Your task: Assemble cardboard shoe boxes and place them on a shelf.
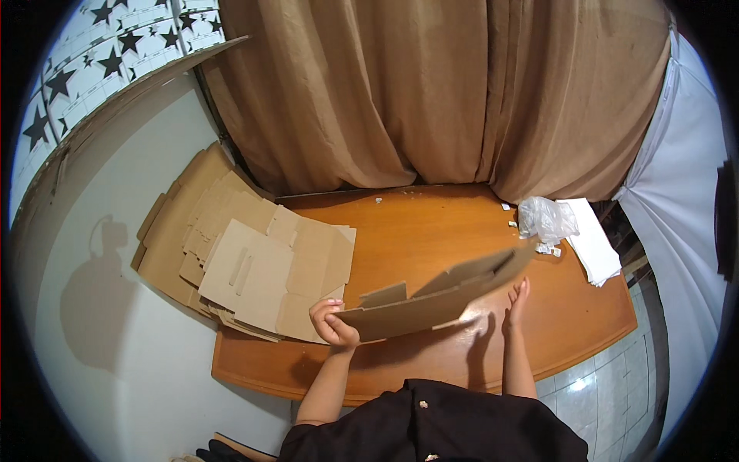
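Note:
A flat, die-cut cardboard box blank (419,312) is held up above the wooden table, tilted, with cut flaps along its upper edge. My left hand (334,322) is closed round its left end, thumb and fingers pinching the board. Near the right end is my right hand (519,304), fingers stretched upward and not wrapped round the board; whether the fingertips touch it I cannot tell. To the left lies a stack of flattened cardboard blanks (250,266), its top one showing a slotted handle cutout.
The brown wooden table (416,223) has a curved front edge. At its right side lie a crumpled clear plastic bag (545,219), white paper sheets (591,245) and small white scraps (548,250). A brown curtain (431,92) hangs behind, with a pale wall (146,200) at left.

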A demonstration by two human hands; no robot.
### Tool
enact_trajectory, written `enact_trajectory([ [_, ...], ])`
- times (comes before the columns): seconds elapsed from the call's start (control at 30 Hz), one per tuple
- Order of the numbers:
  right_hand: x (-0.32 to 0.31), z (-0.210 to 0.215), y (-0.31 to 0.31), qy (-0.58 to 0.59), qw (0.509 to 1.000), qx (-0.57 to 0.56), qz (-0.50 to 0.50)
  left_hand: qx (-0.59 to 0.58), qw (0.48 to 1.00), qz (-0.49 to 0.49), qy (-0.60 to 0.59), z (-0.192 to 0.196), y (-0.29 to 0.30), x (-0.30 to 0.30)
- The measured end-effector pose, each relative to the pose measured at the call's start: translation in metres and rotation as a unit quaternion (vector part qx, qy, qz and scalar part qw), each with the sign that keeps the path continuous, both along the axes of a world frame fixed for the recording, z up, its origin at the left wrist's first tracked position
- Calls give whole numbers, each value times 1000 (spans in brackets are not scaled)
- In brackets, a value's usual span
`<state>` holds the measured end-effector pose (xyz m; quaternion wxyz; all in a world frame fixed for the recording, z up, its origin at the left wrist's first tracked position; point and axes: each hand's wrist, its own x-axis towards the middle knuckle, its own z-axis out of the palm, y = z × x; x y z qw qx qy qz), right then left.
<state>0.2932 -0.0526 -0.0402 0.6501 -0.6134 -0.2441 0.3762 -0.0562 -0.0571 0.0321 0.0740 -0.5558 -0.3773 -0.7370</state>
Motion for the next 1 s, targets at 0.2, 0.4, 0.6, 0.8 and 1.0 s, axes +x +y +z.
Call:
enact_trajectory([
  [0.2,12,32,-24,138,988,33,59,-42,993,-72,-81,-14,-8,16],
  [0.4,9,40,-45,209,969,40,130,-65,973,-170,-143,-20,-19,40],
  [0.6,12,40,-48,214,970,34,110,-53,835,-192,-513,-10,-14,59],
  [0.8,27,0,-44,196,973,58,110,-498,547,-377,-557,-33,6,40],
  [1.0,62,-22,-43,-75,966,235,76,-440,566,-581,-385,-49,-1,57],
])
